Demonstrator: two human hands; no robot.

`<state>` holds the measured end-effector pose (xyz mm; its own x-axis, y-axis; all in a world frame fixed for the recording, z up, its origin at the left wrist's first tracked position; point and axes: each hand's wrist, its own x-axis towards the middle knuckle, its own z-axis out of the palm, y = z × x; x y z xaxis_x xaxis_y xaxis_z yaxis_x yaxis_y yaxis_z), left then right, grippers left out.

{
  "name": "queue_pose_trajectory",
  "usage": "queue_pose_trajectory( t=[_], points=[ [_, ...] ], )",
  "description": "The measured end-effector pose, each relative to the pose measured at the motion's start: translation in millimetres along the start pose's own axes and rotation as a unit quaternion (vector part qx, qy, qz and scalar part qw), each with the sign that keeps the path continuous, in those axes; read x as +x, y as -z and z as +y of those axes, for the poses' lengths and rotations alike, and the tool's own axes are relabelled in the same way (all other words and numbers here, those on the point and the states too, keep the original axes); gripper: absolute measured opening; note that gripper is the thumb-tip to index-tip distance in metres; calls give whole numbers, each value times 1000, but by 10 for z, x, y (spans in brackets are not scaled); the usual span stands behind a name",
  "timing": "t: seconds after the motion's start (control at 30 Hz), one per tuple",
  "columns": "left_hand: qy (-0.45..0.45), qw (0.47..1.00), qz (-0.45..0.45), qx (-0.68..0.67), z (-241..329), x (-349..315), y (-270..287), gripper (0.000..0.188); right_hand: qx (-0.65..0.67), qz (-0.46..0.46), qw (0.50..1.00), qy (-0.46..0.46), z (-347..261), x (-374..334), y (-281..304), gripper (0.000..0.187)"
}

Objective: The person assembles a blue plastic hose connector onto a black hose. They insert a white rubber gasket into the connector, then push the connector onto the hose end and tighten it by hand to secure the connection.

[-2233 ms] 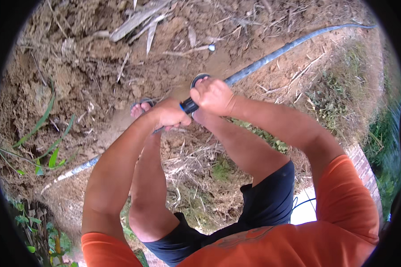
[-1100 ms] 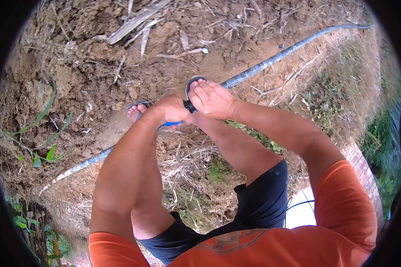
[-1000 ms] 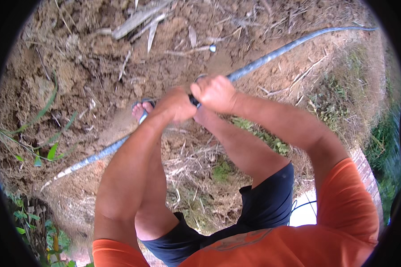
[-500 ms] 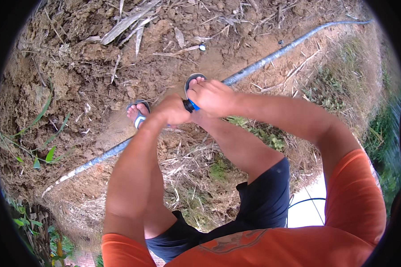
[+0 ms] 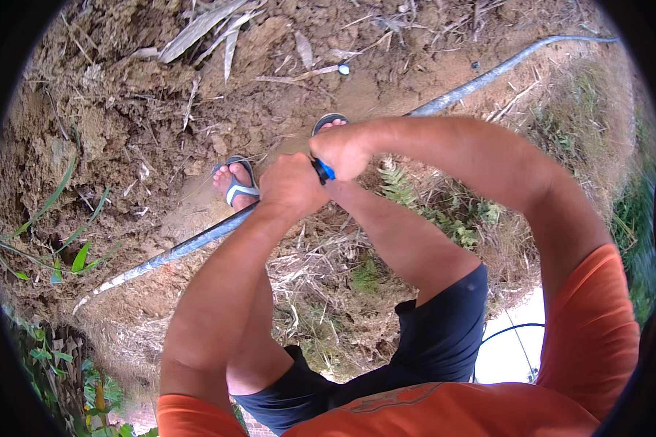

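Note:
A long grey-black pipe crosses the ground diagonally and passes behind my hands. Between my fists shows a short black and blue pipe fitting, in line with the pipe. My left hand is closed around its black side, knuckles up. Around its blue side wraps my right hand, with the wrist bent and the elbow out to the right. My fingers hide most of the fitting, so I cannot tell how far the pipe goes into it.
My feet in flip-flops stand just beyond the pipe on bare soil. Dry leaves and a small white round piece lie farther off. Ferns and dry grass cover the bank on my side. A dark cable curves at lower right.
My right hand has turned, with its wrist more bent and its forearm raised. Both hands have shifted slightly right in the picture, still on the fitting. The view has moved a little.

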<state>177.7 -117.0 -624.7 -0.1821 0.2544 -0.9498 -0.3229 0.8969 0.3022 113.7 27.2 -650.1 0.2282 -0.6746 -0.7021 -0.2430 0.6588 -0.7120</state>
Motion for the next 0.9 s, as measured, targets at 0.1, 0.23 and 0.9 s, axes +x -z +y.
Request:
queue_pose_trajectory(
  t=[0.1, 0.23, 0.9],
  points=[
    [23, 1000, -7, 0, 152, -122, -13, 39, 295, -344, 889, -70, 400, 343, 8, 12],
    [2, 1000, -18, 2, 158, -25, -117, 43, 396, -416, 813, -88, 565, 442, -229, 15],
    [36, 999, 25, -17, 98, -155, 92, 31, -11, 130, 991, -11, -103, -103, -66, 17]
  ],
)
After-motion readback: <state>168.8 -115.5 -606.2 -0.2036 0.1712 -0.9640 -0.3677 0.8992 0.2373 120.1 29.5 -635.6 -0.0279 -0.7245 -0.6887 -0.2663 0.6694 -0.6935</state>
